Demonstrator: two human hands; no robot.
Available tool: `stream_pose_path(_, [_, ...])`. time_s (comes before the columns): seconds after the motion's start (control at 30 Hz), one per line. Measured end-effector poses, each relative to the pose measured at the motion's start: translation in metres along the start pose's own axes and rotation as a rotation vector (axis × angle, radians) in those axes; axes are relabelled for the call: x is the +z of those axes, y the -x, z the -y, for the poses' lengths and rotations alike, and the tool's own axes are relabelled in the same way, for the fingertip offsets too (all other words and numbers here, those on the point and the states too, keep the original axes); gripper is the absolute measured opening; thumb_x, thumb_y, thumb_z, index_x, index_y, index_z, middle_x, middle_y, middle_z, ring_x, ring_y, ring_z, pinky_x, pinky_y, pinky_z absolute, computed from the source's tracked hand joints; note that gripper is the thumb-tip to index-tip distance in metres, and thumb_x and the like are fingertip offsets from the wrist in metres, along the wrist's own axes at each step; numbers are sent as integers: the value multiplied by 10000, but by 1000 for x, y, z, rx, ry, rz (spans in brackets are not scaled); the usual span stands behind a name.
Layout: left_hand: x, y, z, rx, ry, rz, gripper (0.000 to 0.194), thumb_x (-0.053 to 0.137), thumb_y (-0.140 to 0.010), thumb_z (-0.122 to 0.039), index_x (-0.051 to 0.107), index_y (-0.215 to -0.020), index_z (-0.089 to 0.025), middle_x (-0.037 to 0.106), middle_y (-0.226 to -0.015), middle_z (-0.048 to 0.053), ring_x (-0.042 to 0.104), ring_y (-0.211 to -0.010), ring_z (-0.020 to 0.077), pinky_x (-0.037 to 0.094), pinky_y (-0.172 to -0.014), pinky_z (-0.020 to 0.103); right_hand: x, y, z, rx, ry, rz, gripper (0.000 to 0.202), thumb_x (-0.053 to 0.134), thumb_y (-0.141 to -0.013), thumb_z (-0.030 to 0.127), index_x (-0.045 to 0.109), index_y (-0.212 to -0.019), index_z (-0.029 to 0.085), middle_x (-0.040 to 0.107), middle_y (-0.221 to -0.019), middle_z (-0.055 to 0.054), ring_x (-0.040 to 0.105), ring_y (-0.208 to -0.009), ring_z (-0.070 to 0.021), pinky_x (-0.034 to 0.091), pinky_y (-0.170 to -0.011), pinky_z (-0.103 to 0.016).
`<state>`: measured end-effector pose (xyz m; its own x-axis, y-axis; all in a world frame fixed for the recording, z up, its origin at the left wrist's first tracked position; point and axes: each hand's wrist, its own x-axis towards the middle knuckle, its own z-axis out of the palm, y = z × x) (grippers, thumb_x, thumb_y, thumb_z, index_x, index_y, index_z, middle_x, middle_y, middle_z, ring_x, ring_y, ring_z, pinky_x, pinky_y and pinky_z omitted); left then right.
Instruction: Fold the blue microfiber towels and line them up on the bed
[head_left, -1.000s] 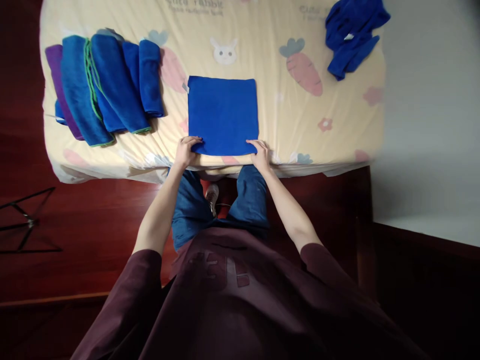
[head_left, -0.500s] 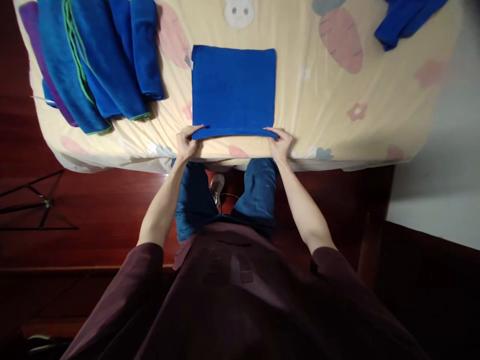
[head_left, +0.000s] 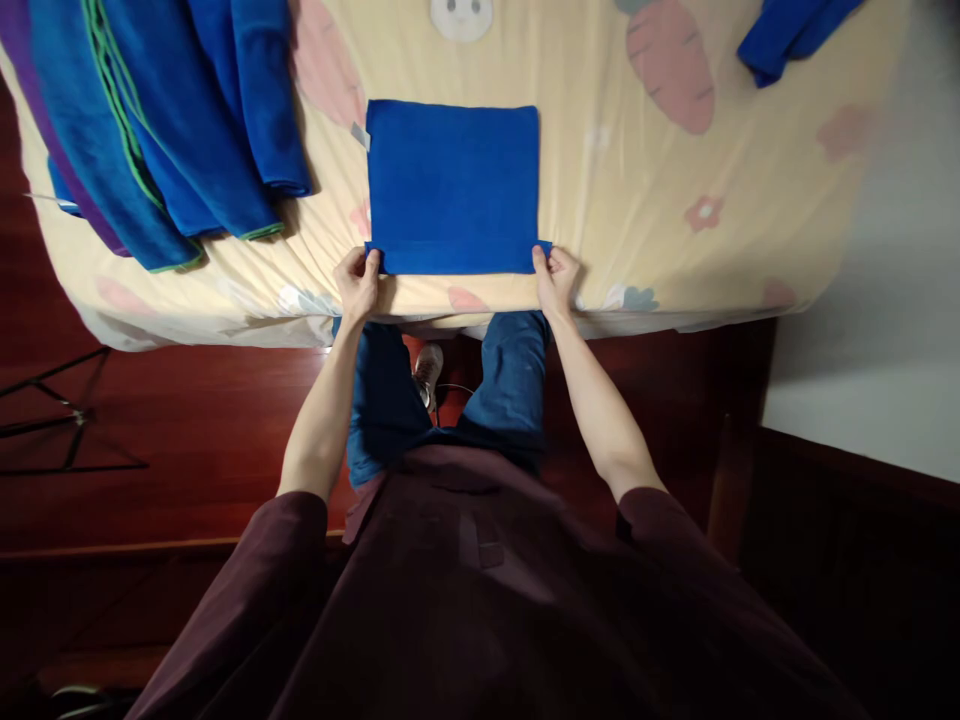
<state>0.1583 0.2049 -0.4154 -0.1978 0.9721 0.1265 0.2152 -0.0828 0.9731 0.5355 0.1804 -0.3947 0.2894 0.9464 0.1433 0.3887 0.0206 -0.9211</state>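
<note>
A blue towel (head_left: pixel 454 180) lies flat on the bed, with a small pale tag (head_left: pixel 361 136) at its left edge. Along its near edge a narrow strip is turned over onto the rest of the cloth. My left hand (head_left: pixel 358 280) pinches the near left corner, thumb on top. At the near right corner, my right hand (head_left: pixel 556 277) pinches the cloth in the same way. Both corners poke out a little past the towel's sides.
Rolled blue towels (head_left: pixel 165 130), some edged in green or purple, lie at the bed's left. More blue cloth (head_left: pixel 795 35) is at the far right. The patterned bedsheet (head_left: pixel 622 220) spreads beneath. A black tripod stand (head_left: pixel 71 415) is on the floor at left.
The near edge of the towel has been turned over away from me, and my thumbs now press on top of the corners. The view has shifted slightly to the right.
</note>
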Motion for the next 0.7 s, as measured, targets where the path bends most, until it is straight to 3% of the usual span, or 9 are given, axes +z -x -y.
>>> stream_pose_path(0.13, [4,2,-7,8,-49,-46,521,661,-992,-651,632,-820,-161,507,-759,-3,620,-766,142,555,-732,275,2,-1,5,-10,20,4,634,543,-979,813,449,-720,242,324,-680,65,475,-630,-111,430,-570,-234])
stream_pose_path(0.3, [6,7,-18,18,-190,-138,482,654,-1007,-582,585,-747,-182,425,-713,-19,552,-714,130,481,-695,258,11,0,5,17,77,-60,610,518,-1028,752,421,-707,242,299,-675,69,451,-639,-109,420,-597,-230])
stream_pose_path(0.5, [7,11,-25,37,-282,-190,446,613,-1033,-522,557,-733,-196,453,-678,-26,487,-675,123,403,-659,263,20,6,-2,-14,119,-131,603,470,-1059,721,462,-706,233,345,-686,54,485,-677,-121,467,-658,-251])
stream_pose_path(0.7, [12,11,-28,-3,-298,-190,426,604,-1043,-481,545,-722,-207,472,-646,-24,492,-645,132,372,-630,278,22,8,-1,-3,169,-121,638,413,-1071,736,561,-741,211,435,-678,35,549,-697,-138,524,-704,-277])
